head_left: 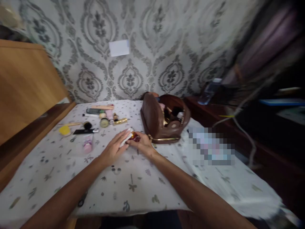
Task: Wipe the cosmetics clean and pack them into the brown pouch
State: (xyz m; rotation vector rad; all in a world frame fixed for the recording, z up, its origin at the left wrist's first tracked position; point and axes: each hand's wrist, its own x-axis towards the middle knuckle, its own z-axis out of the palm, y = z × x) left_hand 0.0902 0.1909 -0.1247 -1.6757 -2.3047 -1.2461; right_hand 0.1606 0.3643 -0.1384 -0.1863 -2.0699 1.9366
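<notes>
White cloth [114, 190]: spread over the table, dotted with small plant prints, its near edge running across in front of the person.
Left hand [116, 145]: fingers long and close together, pressing a white wipe [125, 137] (folded or crumpled, I cannot tell) against the left end of the small item.
Right hand [144, 145]: thumb and fingers pinching the red-and-gold item [135, 137] from its right side.
Red-and-gold item: just above the middle of the cloth, between the two hands; its yellowish end points left into the wipe, its dark red part towards the right hand. Its long axis seems to lie roughly left to right (fingers hide much of it, so the exact tilt is unclear).
Pink tube [88, 144]: left of the left hand, its long axis running near to far.
Black tube [84, 131]: beyond the pink one, lying left to right, silvery end to the right.
Yellow item [64, 130]: near the black tube's left end.
Gold tube [120, 121]: beyond the hands, slanting slightly, right end farther away.
Brown bag [154, 121]: beyond the right hand, unzipped, small things inside.
Patterned wall [130, 79]: farthest back, with a white card [119, 48] on it.
</notes>
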